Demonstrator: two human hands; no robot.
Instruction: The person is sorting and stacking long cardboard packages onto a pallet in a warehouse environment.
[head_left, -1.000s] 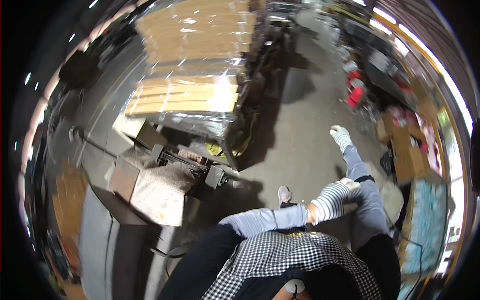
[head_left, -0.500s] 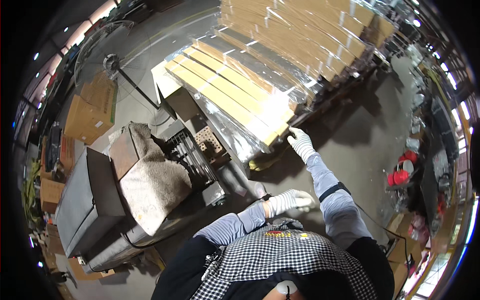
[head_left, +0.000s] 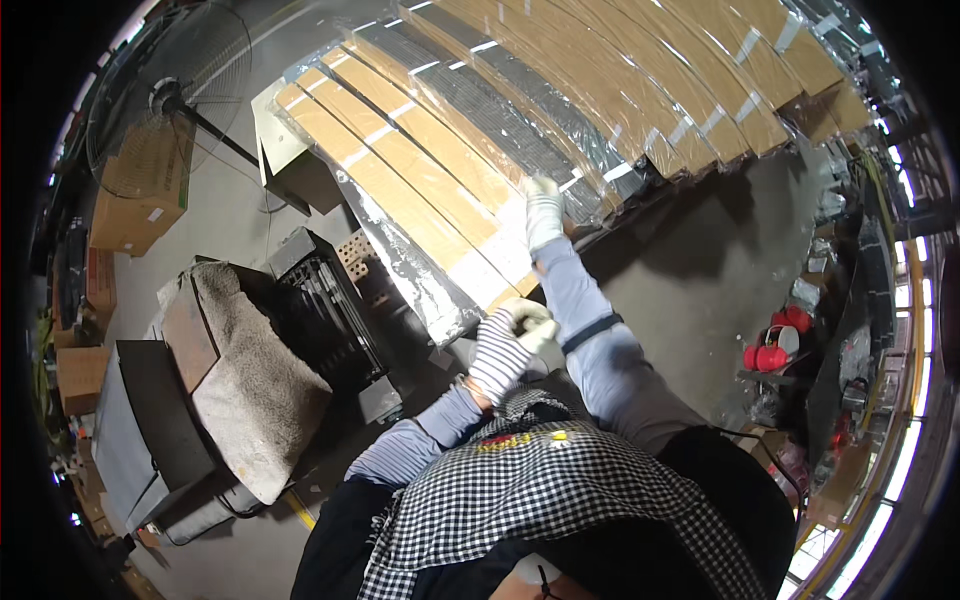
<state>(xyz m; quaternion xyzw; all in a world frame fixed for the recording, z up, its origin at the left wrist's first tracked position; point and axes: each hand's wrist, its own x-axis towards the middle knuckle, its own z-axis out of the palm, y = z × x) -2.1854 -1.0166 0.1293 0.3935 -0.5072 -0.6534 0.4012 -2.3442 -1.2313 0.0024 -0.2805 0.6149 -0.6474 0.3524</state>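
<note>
Long, narrow cardboard boxes lie side by side under clear plastic wrap, white bands across them. My right hand, in a white striped glove, rests over the near ends of these boxes. Its fingers point away from me and look laid flat on the wrap. Lower and to the left, my left hand is beside the near corner of the front box, in a matching striped glove. Its fingers curl in toward the thumb; whatever may be between them is hidden.
At left stands a machine with a grey-brown cloth over it and a dark grey padded cover. Behind are a pedestal fan and a large carton. Perforated bricks sit beside the stack. Red round items lie at right.
The view has shifted closer to the stack. My right hand went from the box corner to farther in over the box ends. My left hand rose from my waist to the near corner, fingers now curled.
</note>
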